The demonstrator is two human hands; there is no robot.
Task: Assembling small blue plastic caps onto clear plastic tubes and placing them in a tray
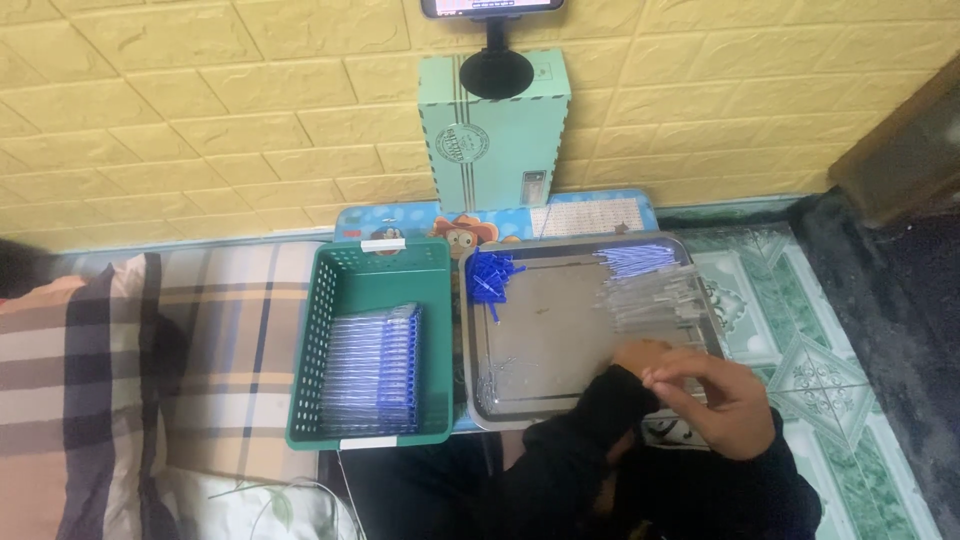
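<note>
A: Metal tray (540, 345), location?

B: It lies flat on the low table directly ahead of me, its left rim just beside the green basket (368, 275), its far rim near the base of the teal box (495, 130) against the yellow wall (200, 110). My hands sit over its near right corner.

A: Hand state?

B: My right hand (715, 400) hovers over the near rim, fingers curled loosely and drawn together at the tips. Whether something thin is pinched there, I cannot tell; the picture is too blurred. My left hand (640, 355) is mostly hidden behind the right hand and my dark sleeve (590, 440); only part of it shows, touching or just above the tray floor. Its opening cannot be read.

A: Tray contents?

B: Blue caps (490, 275) are heaped in the far left corner. Clear pen tubes (655, 295) lie stacked along the right side, with blue-tipped ones (635, 258) at the far edge. Small metal bits (500, 385) are scattered at the near left corner.

A: Free room?

B: The tray centre is bare, open from the caps across to the tubes. The raised rim bounds every side.

A: Surroundings?

B: The basket holds a row of finished blue pens (372, 360) packed against its near right wall; its far half is open. A plaid cushion (130, 370) lies left of it. Green patterned floor tiles (800, 350) run to my right. A phone on a stand (492, 8) is above the box.
</note>
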